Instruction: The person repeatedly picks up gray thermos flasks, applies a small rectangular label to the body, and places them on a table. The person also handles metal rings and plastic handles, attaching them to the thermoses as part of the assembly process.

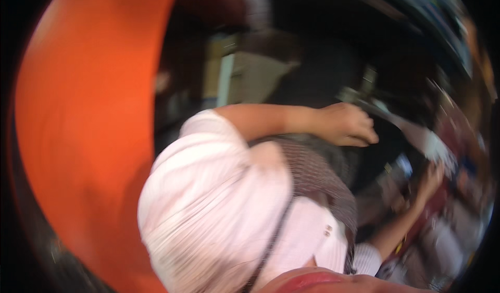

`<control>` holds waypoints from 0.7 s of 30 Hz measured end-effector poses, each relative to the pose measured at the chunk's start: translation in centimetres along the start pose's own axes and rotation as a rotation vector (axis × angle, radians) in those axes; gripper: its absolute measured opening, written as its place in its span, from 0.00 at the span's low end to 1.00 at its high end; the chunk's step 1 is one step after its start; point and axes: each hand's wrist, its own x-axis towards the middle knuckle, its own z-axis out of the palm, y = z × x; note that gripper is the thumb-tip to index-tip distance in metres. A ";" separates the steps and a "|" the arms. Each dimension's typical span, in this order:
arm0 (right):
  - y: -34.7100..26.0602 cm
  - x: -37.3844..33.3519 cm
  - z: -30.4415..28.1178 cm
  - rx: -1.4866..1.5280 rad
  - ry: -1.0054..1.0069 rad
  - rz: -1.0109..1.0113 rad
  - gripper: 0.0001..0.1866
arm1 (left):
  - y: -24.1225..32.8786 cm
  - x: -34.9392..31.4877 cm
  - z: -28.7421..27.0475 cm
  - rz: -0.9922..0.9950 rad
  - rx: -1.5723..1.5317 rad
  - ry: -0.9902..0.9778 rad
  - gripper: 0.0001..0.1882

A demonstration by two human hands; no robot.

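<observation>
The picture is smeared by motion. My left arm bends across my front, and my left hand [348, 125] is closed, its fingers curled in. Whether anything is inside those fingers is hidden. Further right, my right hand [432, 177] has its fingers at the whitish, ragged end of a long pale thing [416, 135], perhaps cloth or plastic. It runs from that hand up toward the left hand. The blur hides its kind and just how the fingers hold it.
A large, smooth orange surface [94, 126] fills the left side. Beyond my left arm are a beige panel [255, 77] with a pale upright strip [225, 82] and dark areas. Blurred reddish and whitish items [442, 241] crowd the lower right. A brown-grey apron-like cloth [317, 170] covers my waist.
</observation>
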 end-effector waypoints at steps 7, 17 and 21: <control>-6.4 -10.0 -0.2 0.244 0.352 -0.269 0.08 | -8.4 -35.4 -14.7 -1.271 0.921 0.225 0.21; -9.5 -9.4 -1.0 0.413 0.122 -0.175 0.08 | -10.0 -60.6 -15.1 -0.976 1.868 -0.316 0.23; -12.1 -8.6 0.1 0.841 -0.035 0.188 0.07 | -14.1 -36.6 -18.8 -1.282 0.781 0.090 0.25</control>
